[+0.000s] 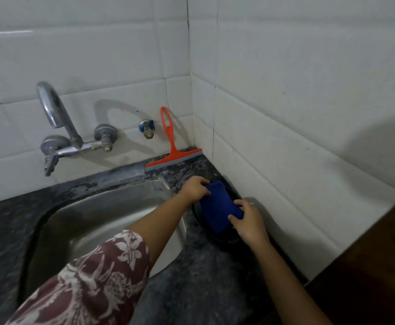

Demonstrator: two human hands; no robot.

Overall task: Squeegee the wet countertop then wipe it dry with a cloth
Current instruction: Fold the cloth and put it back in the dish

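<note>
cloth: folded blue pad, centre-right of frame on speckled dark countertop, long axis upper-left to lower-right | left hand grips far end | right hand grips near end | squeegee: orange plastic, leaning on tiled wall, handle up

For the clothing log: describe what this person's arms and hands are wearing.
The left arm has a loose short sleeve in maroon with a white floral print, ending near the elbow. The right arm shows no sleeve in view. Both the left hand and right hand are without gloves; no watch or bracelet shows.
</note>
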